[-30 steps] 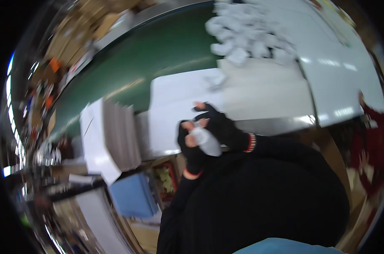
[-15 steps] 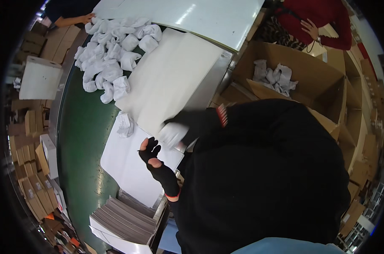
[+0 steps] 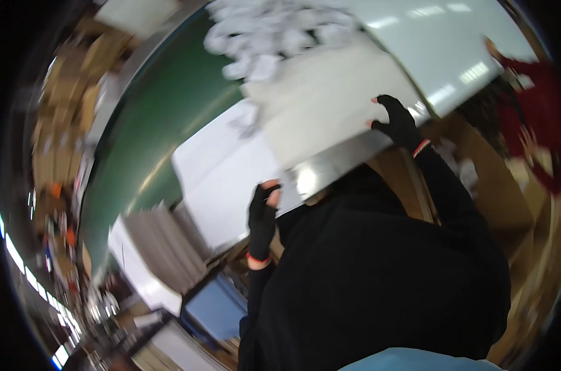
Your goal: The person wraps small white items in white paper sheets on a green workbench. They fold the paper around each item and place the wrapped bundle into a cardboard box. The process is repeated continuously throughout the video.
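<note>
My right hand [image 3: 396, 122], in a black fingerless glove, reaches over the cream sheet [image 3: 330, 93] near its right edge. Its fingers are spread and hold nothing. At the near edge of the smooth white sheets [image 3: 225, 167] is my left hand [image 3: 263, 216], gloved alike, its fingers loosely bent with a small gap to the thumb. No object shows in it, though motion blurs the picture. One crumpled white bundle [image 3: 246, 117] lies on the far corner of the white sheets. Beyond, a heap of similar white bundles [image 3: 274, 37] rests on the green surface [image 3: 151, 148].
A cardboard box [image 3: 497, 191] with white bundles inside stands right of my right arm. A metal edge strip [image 3: 336, 166] borders the table. Stacked grey-brown sheets [image 3: 163, 247] stand at lower left. Another person in a red sleeve [image 3: 534, 111] is at far right.
My right hand has moved away from my left hand to the right; the white bundle it held is gone from it. My left fingers have curled in. The whole view has swung round.
</note>
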